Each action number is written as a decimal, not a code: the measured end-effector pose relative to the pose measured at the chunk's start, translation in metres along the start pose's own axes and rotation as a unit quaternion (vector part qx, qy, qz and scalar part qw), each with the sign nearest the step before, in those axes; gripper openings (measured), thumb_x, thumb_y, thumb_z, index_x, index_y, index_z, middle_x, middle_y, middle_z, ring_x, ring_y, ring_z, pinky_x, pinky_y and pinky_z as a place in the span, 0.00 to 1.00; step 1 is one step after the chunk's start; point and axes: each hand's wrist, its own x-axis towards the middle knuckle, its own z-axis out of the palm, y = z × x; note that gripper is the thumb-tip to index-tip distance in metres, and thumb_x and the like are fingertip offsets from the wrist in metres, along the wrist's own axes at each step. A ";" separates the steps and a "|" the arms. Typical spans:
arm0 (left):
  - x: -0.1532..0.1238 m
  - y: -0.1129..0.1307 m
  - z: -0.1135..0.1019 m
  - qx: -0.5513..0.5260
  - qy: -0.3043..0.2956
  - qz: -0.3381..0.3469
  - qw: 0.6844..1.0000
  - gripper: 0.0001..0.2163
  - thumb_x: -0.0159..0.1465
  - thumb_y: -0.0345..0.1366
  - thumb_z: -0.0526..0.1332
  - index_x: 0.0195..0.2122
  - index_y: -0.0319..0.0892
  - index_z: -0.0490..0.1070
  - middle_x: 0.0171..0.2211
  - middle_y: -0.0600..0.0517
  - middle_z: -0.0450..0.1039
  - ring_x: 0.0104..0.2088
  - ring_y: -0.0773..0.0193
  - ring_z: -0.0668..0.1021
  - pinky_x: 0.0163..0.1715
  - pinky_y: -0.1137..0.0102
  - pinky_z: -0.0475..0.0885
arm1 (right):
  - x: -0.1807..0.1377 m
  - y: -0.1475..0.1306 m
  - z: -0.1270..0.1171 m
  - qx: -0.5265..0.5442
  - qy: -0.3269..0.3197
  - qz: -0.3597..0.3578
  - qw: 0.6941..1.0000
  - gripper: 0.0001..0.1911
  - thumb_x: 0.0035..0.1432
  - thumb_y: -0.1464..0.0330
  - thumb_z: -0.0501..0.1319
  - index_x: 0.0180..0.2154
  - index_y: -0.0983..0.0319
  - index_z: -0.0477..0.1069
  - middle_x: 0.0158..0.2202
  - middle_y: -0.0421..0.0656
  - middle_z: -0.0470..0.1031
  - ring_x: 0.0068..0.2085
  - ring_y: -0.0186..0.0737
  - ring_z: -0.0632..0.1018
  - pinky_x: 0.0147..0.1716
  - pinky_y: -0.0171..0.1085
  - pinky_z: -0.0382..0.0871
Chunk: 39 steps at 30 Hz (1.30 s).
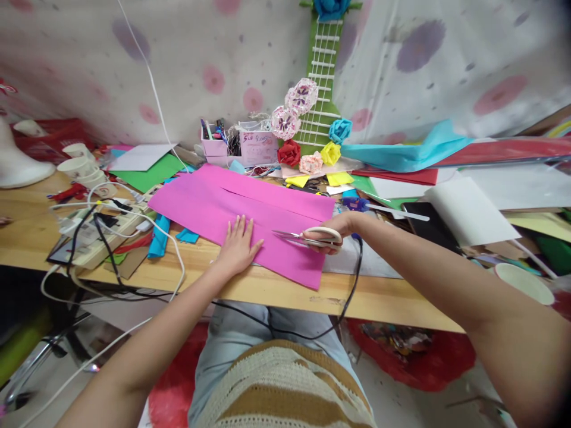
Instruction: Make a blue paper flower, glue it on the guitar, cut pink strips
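Note:
A large pink sheet (196,205) lies across the wooden table, with one long slit running in from its right edge. My left hand (238,245) rests flat on the sheet near its front edge, fingers spread. In my right hand (336,232) is a pair of scissors (321,238) with pale handles, held over the sheet's right part. The blades point left toward my left hand and look nearly closed. Whether they touch the sheet I cannot tell.
A blue glue gun (355,204) lies right of the sheet, its black cable hanging over the table edge. A power strip (109,238) with tangled cords sits at left. Behind stand a pen box (214,145) and a green flower-decorated piece (319,107). Paper sheets (468,208) pile up at right.

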 end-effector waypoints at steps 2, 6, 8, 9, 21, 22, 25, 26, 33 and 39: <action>-0.001 0.000 0.005 0.011 -0.016 -0.008 1.000 0.33 0.64 0.52 0.44 0.63 0.30 0.48 0.64 0.34 0.45 0.64 0.49 0.48 0.61 0.50 0.44 | 0.002 0.000 0.001 0.009 0.006 0.002 1.000 0.39 0.38 0.34 0.52 0.30 0.64 0.62 0.24 0.39 0.67 0.24 0.30 0.70 0.18 0.29 0.55; -0.002 0.002 0.006 0.010 -0.031 -0.015 0.999 0.34 0.65 0.52 0.43 0.63 0.29 0.46 0.64 0.35 0.44 0.65 0.50 0.48 0.62 0.52 0.43 | 0.008 0.000 0.001 0.032 -0.011 -0.014 0.999 0.39 0.39 0.34 0.52 0.31 0.65 0.64 0.24 0.40 0.69 0.24 0.31 0.70 0.19 0.29 0.57; -0.002 0.002 0.005 0.003 -0.031 -0.019 0.999 0.34 0.65 0.51 0.43 0.64 0.29 0.44 0.64 0.35 0.43 0.65 0.50 0.47 0.62 0.52 0.42 | 0.010 -0.001 0.000 0.036 -0.014 -0.019 0.999 0.39 0.40 0.35 0.52 0.31 0.65 0.64 0.24 0.41 0.69 0.24 0.31 0.70 0.19 0.30 0.57; -0.001 0.003 0.005 -0.002 -0.030 -0.020 0.999 0.34 0.65 0.51 0.43 0.64 0.29 0.44 0.64 0.35 0.43 0.65 0.50 0.47 0.62 0.52 0.42 | 0.012 -0.002 0.000 0.035 -0.012 -0.021 0.999 0.38 0.41 0.35 0.52 0.31 0.65 0.64 0.24 0.41 0.69 0.24 0.31 0.70 0.19 0.30 0.58; -0.002 0.004 0.004 -0.053 -0.006 -0.032 0.998 0.34 0.65 0.48 0.43 0.64 0.27 0.38 0.64 0.33 0.43 0.64 0.51 0.48 0.62 0.52 0.44 | 0.021 -0.016 0.005 0.011 0.051 -0.002 0.999 0.37 0.42 0.36 0.53 0.32 0.65 0.63 0.25 0.41 0.69 0.25 0.32 0.72 0.22 0.31 0.64; -0.001 0.004 0.003 -0.054 -0.009 -0.034 0.998 0.34 0.65 0.48 0.44 0.64 0.26 0.37 0.64 0.33 0.42 0.64 0.50 0.48 0.62 0.52 0.44 | 0.022 -0.016 0.005 0.005 0.056 -0.001 0.998 0.36 0.43 0.37 0.53 0.32 0.65 0.64 0.26 0.42 0.69 0.26 0.32 0.72 0.22 0.31 0.65; -0.001 0.004 0.002 -0.058 -0.018 -0.038 0.997 0.34 0.65 0.47 0.44 0.64 0.25 0.36 0.64 0.32 0.41 0.65 0.50 0.47 0.62 0.53 0.44 | 0.022 -0.016 0.006 -0.004 0.076 0.000 0.997 0.36 0.45 0.37 0.52 0.32 0.66 0.64 0.26 0.43 0.69 0.26 0.32 0.72 0.23 0.31 0.65; -0.001 0.003 0.002 -0.061 -0.018 -0.037 0.997 0.34 0.65 0.47 0.44 0.64 0.25 0.36 0.64 0.32 0.41 0.65 0.50 0.47 0.62 0.53 0.44 | 0.022 -0.016 0.007 -0.006 0.084 -0.001 0.996 0.36 0.45 0.38 0.52 0.32 0.66 0.64 0.26 0.43 0.69 0.26 0.32 0.72 0.23 0.31 0.65; -0.001 0.002 0.004 -0.069 -0.006 -0.036 0.997 0.34 0.65 0.47 0.44 0.64 0.28 0.37 0.64 0.34 0.42 0.64 0.50 0.48 0.62 0.52 0.45 | 0.023 -0.016 0.010 -0.029 0.115 -0.003 0.993 0.35 0.44 0.38 0.54 0.31 0.65 0.65 0.24 0.42 0.69 0.25 0.32 0.71 0.22 0.31 0.63; -0.001 0.004 0.002 -0.060 -0.018 -0.039 0.997 0.34 0.65 0.46 0.44 0.64 0.26 0.37 0.64 0.33 0.41 0.64 0.50 0.48 0.62 0.53 0.44 | 0.023 -0.016 0.011 -0.030 0.112 -0.009 0.993 0.34 0.45 0.38 0.53 0.31 0.65 0.65 0.26 0.43 0.70 0.25 0.32 0.71 0.20 0.30 0.59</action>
